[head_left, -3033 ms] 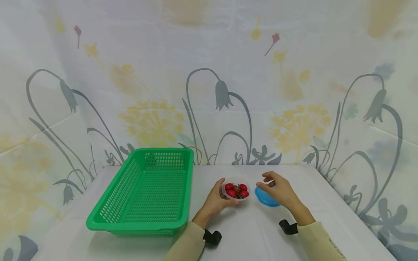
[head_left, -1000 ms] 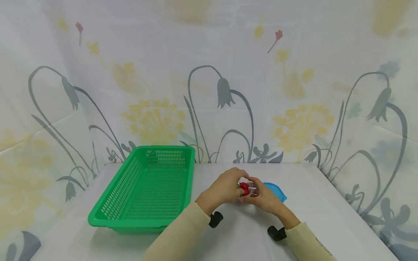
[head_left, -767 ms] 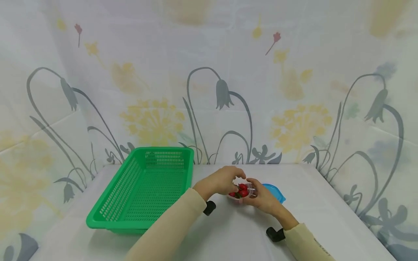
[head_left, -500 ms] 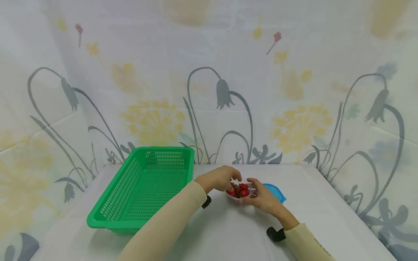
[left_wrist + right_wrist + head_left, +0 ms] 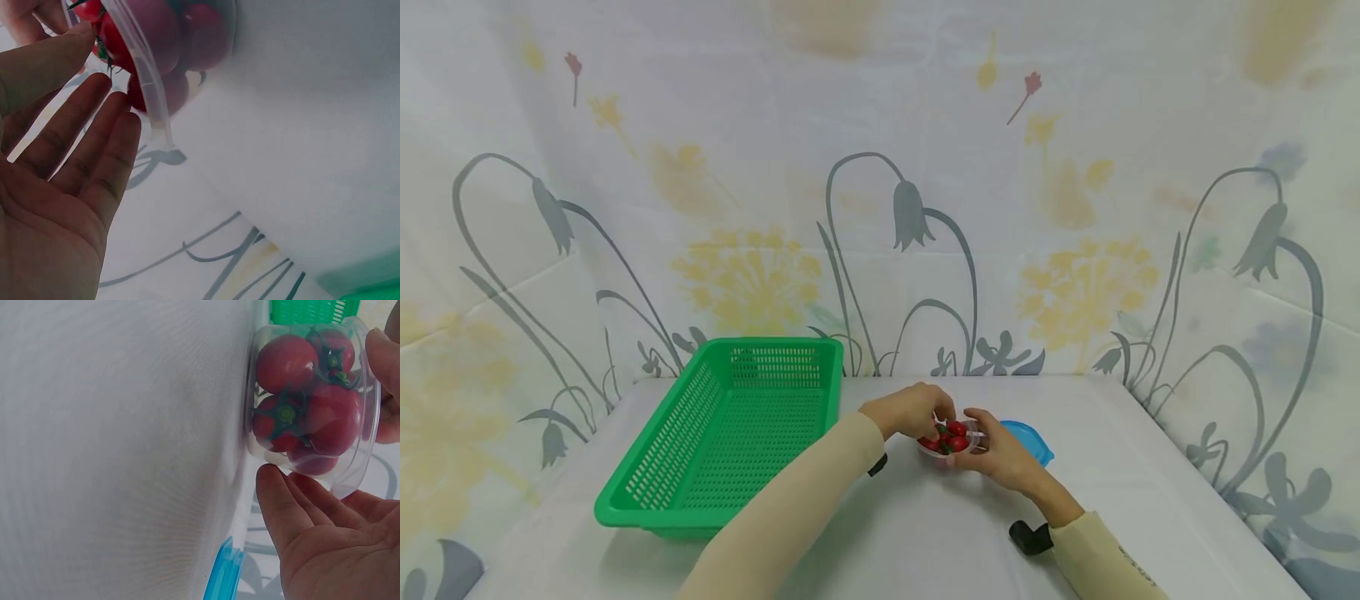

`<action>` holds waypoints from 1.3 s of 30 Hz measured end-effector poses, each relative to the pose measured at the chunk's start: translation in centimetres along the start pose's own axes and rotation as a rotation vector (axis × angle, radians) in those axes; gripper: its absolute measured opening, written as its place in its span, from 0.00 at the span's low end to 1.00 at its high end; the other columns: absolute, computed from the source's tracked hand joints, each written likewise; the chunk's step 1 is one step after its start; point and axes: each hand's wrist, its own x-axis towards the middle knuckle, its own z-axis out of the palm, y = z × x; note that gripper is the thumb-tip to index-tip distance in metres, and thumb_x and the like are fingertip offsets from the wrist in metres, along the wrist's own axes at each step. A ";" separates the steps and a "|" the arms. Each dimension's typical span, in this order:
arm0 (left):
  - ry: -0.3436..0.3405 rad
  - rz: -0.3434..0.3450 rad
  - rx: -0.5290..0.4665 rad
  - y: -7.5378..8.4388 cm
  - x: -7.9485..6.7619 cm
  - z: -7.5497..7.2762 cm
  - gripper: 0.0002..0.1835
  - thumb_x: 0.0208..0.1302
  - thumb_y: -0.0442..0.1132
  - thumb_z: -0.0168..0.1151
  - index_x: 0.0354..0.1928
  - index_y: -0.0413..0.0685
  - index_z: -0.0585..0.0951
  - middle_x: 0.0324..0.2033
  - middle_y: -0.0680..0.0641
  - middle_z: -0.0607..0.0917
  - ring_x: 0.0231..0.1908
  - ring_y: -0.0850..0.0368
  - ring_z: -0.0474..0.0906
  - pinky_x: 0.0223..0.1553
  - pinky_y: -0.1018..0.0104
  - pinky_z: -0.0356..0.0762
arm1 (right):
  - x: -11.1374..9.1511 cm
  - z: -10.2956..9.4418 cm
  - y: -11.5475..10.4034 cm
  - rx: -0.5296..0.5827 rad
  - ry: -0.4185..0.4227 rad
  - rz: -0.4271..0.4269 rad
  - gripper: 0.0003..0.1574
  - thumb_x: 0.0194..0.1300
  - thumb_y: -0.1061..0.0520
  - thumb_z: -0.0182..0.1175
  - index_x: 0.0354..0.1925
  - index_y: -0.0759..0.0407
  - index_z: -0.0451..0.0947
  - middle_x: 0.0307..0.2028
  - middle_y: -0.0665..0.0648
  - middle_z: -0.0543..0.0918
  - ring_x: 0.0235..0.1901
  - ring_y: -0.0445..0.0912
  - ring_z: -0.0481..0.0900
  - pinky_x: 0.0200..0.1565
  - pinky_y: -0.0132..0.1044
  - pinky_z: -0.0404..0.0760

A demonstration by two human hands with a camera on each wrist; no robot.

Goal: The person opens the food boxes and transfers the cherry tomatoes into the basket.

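Observation:
A clear plastic container (image 5: 261, 442) holding several small red tomatoes (image 5: 957, 443) sits on the white tabletop, right of centre in the head view. My right hand (image 5: 1006, 457) holds it from the right side, thumb and fingers spread around its wall. From the left, my left hand (image 5: 912, 412) reaches over the rim, fingers bent down to the fruit. In the left wrist view, its thumb (image 5: 59, 59) touches or nearly touches a tomato (image 5: 89, 9). The other fingers extend outside the rim, and the index tip is hidden. No lifted tomato shows.
A large green plastic basket (image 5: 752, 450) with slotted walls stands at the left, nothing in it. A blue lid (image 5: 1028, 439) lies on the table just right of the container, partly behind my right hand. A flower-printed cloth (image 5: 880, 208) hangs behind.
Three seconds ago my left hand held the container and my right hovered over the lid. Now the right hand holds the container. The left hand has moved left across the tomatoes in the last second.

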 end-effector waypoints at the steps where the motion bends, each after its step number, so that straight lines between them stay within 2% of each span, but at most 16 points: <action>1: 0.004 0.001 0.000 0.0 0.1 0.1 0.15 0.56 0.30 0.68 0.45 0.50 0.83 0.42 0.50 0.82 0.39 0.62 0.75 0.36 0.71 0.77 | 0.2 0.0 0.4 -0.004 0.000 -0.002 0.54 0.55 0.52 0.71 0.70 0.63 0.52 0.64 0.65 0.65 0.55 0.57 0.75 0.52 0.50 0.76; 4: 0.011 0.007 -0.001 -0.1 0.5 0.4 0.13 0.55 0.30 0.69 0.42 0.49 0.83 0.38 0.53 0.82 0.37 0.63 0.75 0.36 0.71 0.76 | 0.6 -0.1 1.1 -0.003 0.000 -0.004 0.55 0.54 0.50 0.72 0.70 0.63 0.52 0.64 0.63 0.66 0.56 0.56 0.75 0.52 0.50 0.76; 8: -0.006 0.011 0.004 -0.1 1.0 0.7 0.10 0.55 0.31 0.70 0.38 0.51 0.82 0.34 0.56 0.81 0.36 0.64 0.75 0.37 0.71 0.76 | 0.6 -0.1 1.1 -0.007 -0.006 -0.002 0.56 0.53 0.49 0.72 0.70 0.63 0.52 0.63 0.63 0.68 0.57 0.56 0.73 0.54 0.50 0.75; 15: -0.054 -0.019 0.071 0.4 1.3 0.9 0.12 0.53 0.33 0.72 0.39 0.53 0.82 0.34 0.56 0.81 0.36 0.63 0.74 0.39 0.70 0.76 | 0.6 -0.1 0.9 0.000 -0.010 -0.019 0.56 0.53 0.49 0.72 0.70 0.62 0.52 0.65 0.65 0.64 0.57 0.57 0.74 0.54 0.50 0.74; 21: -0.063 -0.002 0.112 0.4 1.5 1.1 0.12 0.52 0.33 0.72 0.37 0.54 0.81 0.33 0.57 0.79 0.35 0.63 0.73 0.38 0.70 0.74 | 0.7 -0.1 1.1 -0.007 -0.003 -0.023 0.55 0.52 0.47 0.72 0.69 0.61 0.54 0.65 0.64 0.65 0.56 0.54 0.75 0.54 0.48 0.75; 30: -0.026 0.036 0.132 0.2 1.6 1.4 0.08 0.55 0.30 0.68 0.34 0.52 0.82 0.31 0.57 0.81 0.34 0.63 0.74 0.36 0.71 0.74 | 0.6 0.0 0.9 -0.023 -0.004 -0.009 0.56 0.52 0.46 0.72 0.69 0.61 0.54 0.64 0.63 0.66 0.55 0.52 0.76 0.54 0.48 0.75; 39: 0.019 0.079 0.087 -0.3 1.7 1.1 0.10 0.55 0.29 0.65 0.36 0.52 0.81 0.32 0.58 0.80 0.35 0.64 0.74 0.40 0.71 0.75 | 0.5 0.0 0.8 -0.012 -0.007 -0.004 0.57 0.52 0.47 0.72 0.70 0.62 0.52 0.62 0.62 0.68 0.54 0.53 0.77 0.53 0.48 0.75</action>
